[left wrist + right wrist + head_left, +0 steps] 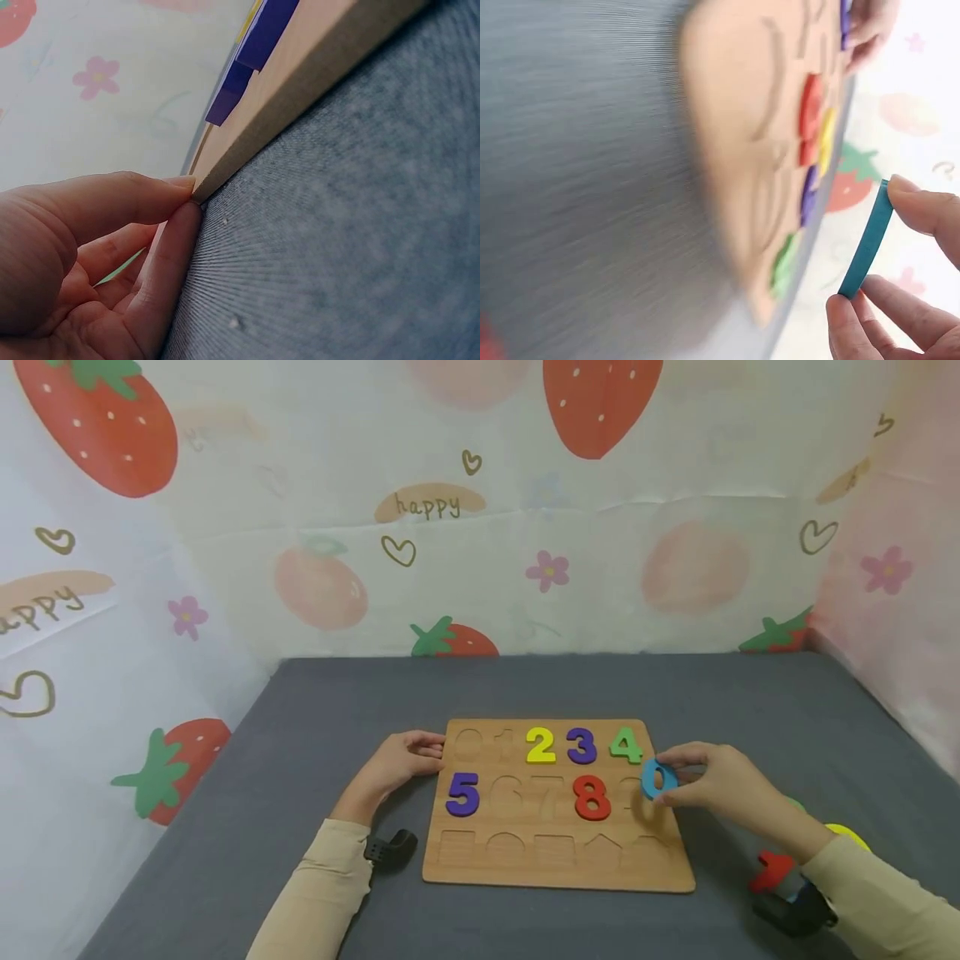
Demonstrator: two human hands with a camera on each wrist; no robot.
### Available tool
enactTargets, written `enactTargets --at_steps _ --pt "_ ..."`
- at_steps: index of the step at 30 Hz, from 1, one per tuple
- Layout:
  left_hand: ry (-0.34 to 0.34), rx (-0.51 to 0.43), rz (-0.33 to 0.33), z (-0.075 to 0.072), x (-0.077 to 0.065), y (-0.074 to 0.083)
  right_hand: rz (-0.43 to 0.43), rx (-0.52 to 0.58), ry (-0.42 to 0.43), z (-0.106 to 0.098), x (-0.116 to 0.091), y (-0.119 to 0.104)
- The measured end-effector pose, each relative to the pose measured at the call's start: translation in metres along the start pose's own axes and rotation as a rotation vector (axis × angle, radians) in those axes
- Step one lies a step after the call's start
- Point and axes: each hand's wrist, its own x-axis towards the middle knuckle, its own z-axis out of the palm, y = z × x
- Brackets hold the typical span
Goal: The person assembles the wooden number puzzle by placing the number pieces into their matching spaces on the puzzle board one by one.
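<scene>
A wooden number puzzle board (558, 875) lies on the grey cloth. My left hand (401, 758) grips its left edge, thumb and finger meeting at the rim (196, 187) in the left wrist view. Over the board's right side, my right hand (708, 777) pinches a blue number 0 (647, 781) between thumb and fingers, seen edge-on as a blue strip (868, 244) in the right wrist view. On the board sit a yellow 2 (541, 746), purple 3 (582, 746), green 4 (626, 745), purple 5 (462, 795) and red 8 (592, 798).
Recesses without pieces show in all three rows of the board. Beside the right forearm lie a red piece (772, 870) and a yellow piece (849, 835), partly covered by the sleeve and wrist camera. A strawberry-printed curtain (465, 577) stands behind the table.
</scene>
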Motion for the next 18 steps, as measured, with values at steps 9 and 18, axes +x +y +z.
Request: enactTargets --at_steps 9,18 --pt "0.003 0.007 0.003 0.003 0.002 0.000 -0.114 0.056 -0.030 0.028 0.043 -0.046" --pt "0.017 -0.011 -0.010 -0.001 0.002 -0.001 -0.181 0.087 -0.046 0.055 0.081 -0.083"
